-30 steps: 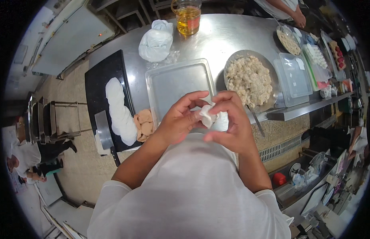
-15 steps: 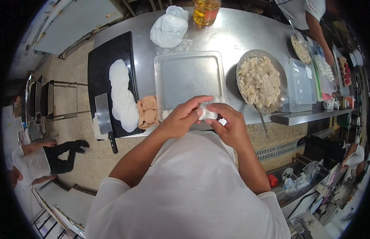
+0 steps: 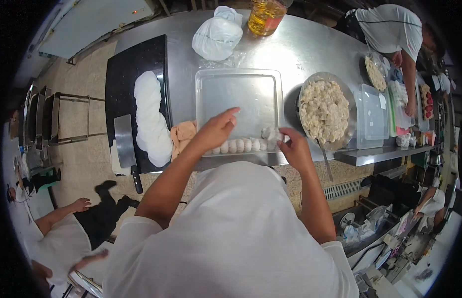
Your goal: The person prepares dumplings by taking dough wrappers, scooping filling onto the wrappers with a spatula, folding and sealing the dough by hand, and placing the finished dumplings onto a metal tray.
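While the left hand (image 3: 218,130) hangs open and empty, its wrist over the left end of the dumpling row (image 3: 241,145), the right hand (image 3: 296,150), half-curled, touches a white dumpling (image 3: 272,134) by the tray's (image 3: 231,94) near right corner, grip unclear. Beyond, on the bench (image 3: 300,49): filling bowl (image 3: 351,124), white bag (image 3: 218,37).

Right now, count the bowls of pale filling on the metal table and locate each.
2: a large bowl right of the shallow tray, and a smaller bowl farther right and back, near a co-worker. Others at the crowded far right may be hidden.
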`<state>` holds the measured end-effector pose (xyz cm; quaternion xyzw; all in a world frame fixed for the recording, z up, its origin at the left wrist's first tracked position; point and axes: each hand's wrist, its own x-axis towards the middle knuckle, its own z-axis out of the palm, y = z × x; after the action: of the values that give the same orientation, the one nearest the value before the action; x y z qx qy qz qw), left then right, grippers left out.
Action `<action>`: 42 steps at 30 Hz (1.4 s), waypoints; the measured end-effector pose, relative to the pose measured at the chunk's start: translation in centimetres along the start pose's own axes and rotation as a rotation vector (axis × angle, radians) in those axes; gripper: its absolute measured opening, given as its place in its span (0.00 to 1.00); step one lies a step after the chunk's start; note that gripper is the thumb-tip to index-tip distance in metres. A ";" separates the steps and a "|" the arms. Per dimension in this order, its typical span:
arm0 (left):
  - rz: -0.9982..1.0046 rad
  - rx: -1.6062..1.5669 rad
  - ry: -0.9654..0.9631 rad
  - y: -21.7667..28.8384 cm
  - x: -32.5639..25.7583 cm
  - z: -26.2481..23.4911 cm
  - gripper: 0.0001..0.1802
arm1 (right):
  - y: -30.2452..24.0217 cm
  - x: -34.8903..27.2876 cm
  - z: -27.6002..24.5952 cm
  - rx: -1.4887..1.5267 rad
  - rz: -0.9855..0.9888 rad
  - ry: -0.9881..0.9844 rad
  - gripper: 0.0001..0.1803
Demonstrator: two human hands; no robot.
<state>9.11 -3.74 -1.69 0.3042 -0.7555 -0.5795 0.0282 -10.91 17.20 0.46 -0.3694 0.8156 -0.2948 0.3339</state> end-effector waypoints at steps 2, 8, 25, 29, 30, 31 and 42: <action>0.092 0.133 0.051 -2.3 0.9 -0.4 0.23 | -1.4 1.6 0.1 0.001 -0.091 -0.045 0.23; 0.203 0.325 0.053 -4.7 1.8 -0.5 0.19 | -0.4 6.1 2.9 -0.529 -0.392 -0.267 0.18; 0.145 -0.053 0.364 -4.3 1.3 -5.2 0.14 | -0.8 4.0 2.4 -0.265 -0.435 -0.174 0.24; 0.049 0.128 0.797 -7.5 0.1 -14.7 0.11 | -1.8 2.4 2.5 -0.255 -0.411 0.010 0.18; 0.048 0.313 0.850 -7.9 -0.1 -17.2 0.11 | -1.8 2.2 2.5 -0.223 -0.381 0.023 0.16; 0.061 0.425 0.816 -8.8 -0.8 -19.6 0.12 | -2.1 2.1 2.6 -0.223 -0.386 0.023 0.16; 0.161 0.732 0.232 -12.6 -0.8 -28.7 0.12 | -4.0 -1.1 4.1 -0.191 -0.253 0.059 0.10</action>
<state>26.46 -29.80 -3.32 0.2974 -0.9255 -0.2293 0.0485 -5.66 14.86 1.28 -0.4904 0.7963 -0.2663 0.2336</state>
